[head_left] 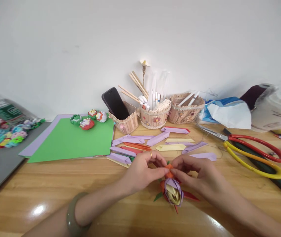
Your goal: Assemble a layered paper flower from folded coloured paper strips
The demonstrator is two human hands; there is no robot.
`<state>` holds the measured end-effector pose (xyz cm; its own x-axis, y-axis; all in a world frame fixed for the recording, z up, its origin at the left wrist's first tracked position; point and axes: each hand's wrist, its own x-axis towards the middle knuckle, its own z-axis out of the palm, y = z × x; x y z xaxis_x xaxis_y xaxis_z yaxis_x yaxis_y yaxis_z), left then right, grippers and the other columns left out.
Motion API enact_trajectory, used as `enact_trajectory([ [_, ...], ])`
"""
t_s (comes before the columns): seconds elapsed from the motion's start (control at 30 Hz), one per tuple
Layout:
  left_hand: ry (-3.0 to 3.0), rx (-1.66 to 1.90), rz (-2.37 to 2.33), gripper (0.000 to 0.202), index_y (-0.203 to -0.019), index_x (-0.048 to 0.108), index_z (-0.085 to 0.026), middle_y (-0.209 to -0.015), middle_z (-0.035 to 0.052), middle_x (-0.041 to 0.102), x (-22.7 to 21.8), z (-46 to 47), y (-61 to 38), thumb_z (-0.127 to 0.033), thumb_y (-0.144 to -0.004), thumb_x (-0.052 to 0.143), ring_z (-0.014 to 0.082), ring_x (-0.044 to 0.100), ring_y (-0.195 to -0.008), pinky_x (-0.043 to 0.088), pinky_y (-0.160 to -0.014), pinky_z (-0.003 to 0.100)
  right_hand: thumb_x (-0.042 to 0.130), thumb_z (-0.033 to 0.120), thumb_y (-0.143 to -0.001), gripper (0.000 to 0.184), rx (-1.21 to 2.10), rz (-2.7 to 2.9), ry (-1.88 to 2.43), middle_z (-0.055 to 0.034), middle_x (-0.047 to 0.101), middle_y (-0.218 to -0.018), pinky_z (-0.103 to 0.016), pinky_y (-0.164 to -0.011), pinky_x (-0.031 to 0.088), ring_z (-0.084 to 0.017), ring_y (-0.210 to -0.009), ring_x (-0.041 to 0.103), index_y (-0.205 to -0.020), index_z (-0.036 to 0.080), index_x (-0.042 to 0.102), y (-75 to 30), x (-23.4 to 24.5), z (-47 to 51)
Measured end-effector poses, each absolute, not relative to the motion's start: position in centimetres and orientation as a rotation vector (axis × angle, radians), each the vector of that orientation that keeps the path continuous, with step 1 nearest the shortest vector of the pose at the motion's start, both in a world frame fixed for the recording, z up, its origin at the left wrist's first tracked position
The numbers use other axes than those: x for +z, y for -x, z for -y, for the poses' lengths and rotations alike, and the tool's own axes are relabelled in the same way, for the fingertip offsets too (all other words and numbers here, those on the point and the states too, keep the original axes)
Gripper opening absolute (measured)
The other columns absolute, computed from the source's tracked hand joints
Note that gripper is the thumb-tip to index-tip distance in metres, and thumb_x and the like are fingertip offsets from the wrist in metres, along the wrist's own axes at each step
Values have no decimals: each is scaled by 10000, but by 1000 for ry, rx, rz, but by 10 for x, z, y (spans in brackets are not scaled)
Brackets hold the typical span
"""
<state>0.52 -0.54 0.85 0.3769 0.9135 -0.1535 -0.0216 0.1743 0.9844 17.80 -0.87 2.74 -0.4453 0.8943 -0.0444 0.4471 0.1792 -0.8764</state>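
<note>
Between my two hands is a folded paper flower (173,192) with a pale yellow centre, purple petals around it, and orange, red and green points sticking out. My left hand (146,169), with a ring and a bangle, pinches an orange paper petal (169,171) at the flower's far side. From the right, my right hand (196,171) pinches the same orange petal, thumb against forefinger. Folded paper strips (171,147) in purple, yellow and red lie just beyond my hands.
Red-and-yellow-handled scissors (255,148) lie at the right. Green paper (73,140) with small paper flowers (87,123) is at the left. Decorated wooden holders (153,118) line the wall; one holds a phone (115,103). A plastic cup (273,108) stands far right.
</note>
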Motion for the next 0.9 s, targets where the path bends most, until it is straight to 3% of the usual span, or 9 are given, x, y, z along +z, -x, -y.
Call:
enact_trajectory([
  [0.13, -1340, 852, -1065, 14, -699, 585, -148, -686, -3, 607, 5, 6, -4, -140, -692, 595, 108, 557, -641, 439, -614, 228, 481, 269, -841, 173, 886, 2133, 1226, -21, 643, -664, -259, -568, 456, -138, -584, 569, -758, 186, 609, -179, 19, 9],
  [0.33, -1231, 830, -1023, 131, -784, 618, -142, -757, 14, 634, 5, 2, -4, -165, -657, 644, 123, 584, -697, 456, -680, 252, 532, 278, -809, 144, 1051, 1999, 1255, -14, 667, -666, -227, -550, 464, -132, -596, 598, -761, 182, 629, -180, 22, 1],
  [0.53, -1203, 913, -1052, 124, -699, 578, -144, -691, -9, 601, -1, 0, -4, -172, -629, 677, 110, 559, -660, 439, -653, 246, 565, 339, -787, 176, 1196, 1938, 1253, -23, 680, -689, -242, -562, 476, -142, -604, 609, -760, 182, 640, -179, 24, -1],
  [0.7, -1129, 871, -1053, 148, -694, 568, -140, -677, -12, 590, -1, -2, -5, -159, -594, 675, 102, 540, -635, 423, -634, 244, 559, 290, -797, 136, 1030, 1991, 1257, -17, 667, -672, -254, -591, 476, -142, -611, 597, -731, 187, 620, -178, 23, 3],
  [0.9, -1025, 808, -1074, 125, -635, 562, -140, -629, -24, 578, 5, -3, -5, -139, -564, 665, 94, 518, -600, 395, -606, 232, 555, 279, -802, 113, 1068, 1966, 1230, -15, 671, -696, -241, -586, 480, -139, -625, 609, -771, 189, 617, -177, 22, 4],
])
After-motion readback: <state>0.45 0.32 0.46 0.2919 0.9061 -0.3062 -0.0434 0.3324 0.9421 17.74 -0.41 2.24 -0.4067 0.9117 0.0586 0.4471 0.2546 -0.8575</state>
